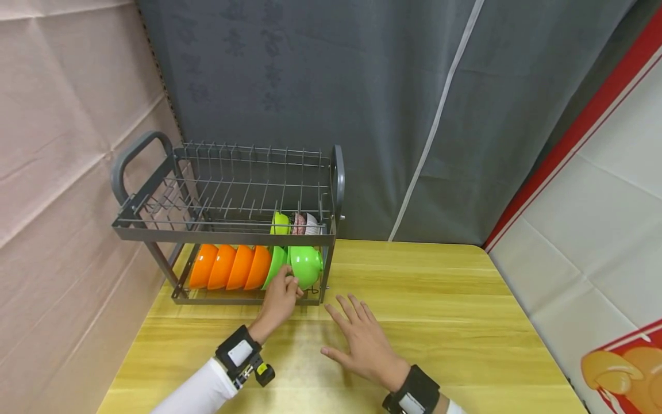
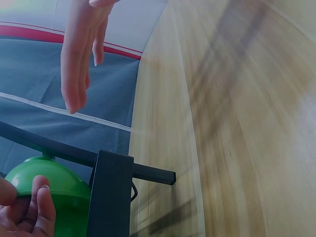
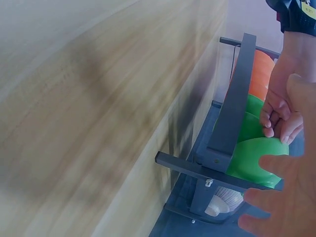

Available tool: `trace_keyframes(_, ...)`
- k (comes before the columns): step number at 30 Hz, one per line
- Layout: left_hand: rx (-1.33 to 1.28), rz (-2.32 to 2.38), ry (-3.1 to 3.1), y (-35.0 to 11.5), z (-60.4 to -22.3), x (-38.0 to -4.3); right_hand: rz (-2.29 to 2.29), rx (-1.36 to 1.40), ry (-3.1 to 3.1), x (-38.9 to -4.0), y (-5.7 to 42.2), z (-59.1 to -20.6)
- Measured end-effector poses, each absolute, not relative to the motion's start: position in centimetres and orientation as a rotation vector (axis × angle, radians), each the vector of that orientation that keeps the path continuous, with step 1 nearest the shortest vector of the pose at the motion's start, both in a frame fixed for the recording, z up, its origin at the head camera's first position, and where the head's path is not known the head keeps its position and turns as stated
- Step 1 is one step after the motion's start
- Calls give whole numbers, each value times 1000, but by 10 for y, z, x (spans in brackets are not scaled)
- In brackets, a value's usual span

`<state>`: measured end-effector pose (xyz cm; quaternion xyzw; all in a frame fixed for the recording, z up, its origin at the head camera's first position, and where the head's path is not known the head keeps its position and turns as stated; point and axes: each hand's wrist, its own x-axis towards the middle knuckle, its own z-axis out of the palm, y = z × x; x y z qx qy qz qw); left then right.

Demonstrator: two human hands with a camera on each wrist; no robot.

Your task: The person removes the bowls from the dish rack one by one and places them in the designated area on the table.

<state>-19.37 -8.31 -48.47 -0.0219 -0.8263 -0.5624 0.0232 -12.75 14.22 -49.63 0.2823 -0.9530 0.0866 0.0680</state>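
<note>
A green bowl (image 1: 308, 264) stands on its side at the right end of the lower tier of a dark metal dish rack (image 1: 222, 236). My left hand (image 1: 280, 299) reaches in from the front and pinches this bowl's rim; the left wrist view shows the thumb and curled fingers at the edge of the green bowl (image 2: 47, 173). More green (image 1: 276, 265) shows just left of it, then a row of orange bowls (image 1: 222, 267). To the right of the rack, my right hand (image 1: 364, 342) hovers over the table with fingers spread, holding nothing.
Behind the green bowls sit a lime-green bowl (image 1: 280, 223) and a whitish ribbed bowl (image 1: 312, 225), partly hidden by the rack's front bar. The wooden table (image 1: 439, 305) extends right of the rack. A grey curtain (image 1: 393, 115) hangs behind.
</note>
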Motion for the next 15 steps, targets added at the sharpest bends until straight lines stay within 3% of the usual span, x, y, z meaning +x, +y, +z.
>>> trace_keyframes(15, -140, -1898, -2337, -86, -470, -180, 253, 849, -2807, -135, 139, -478)
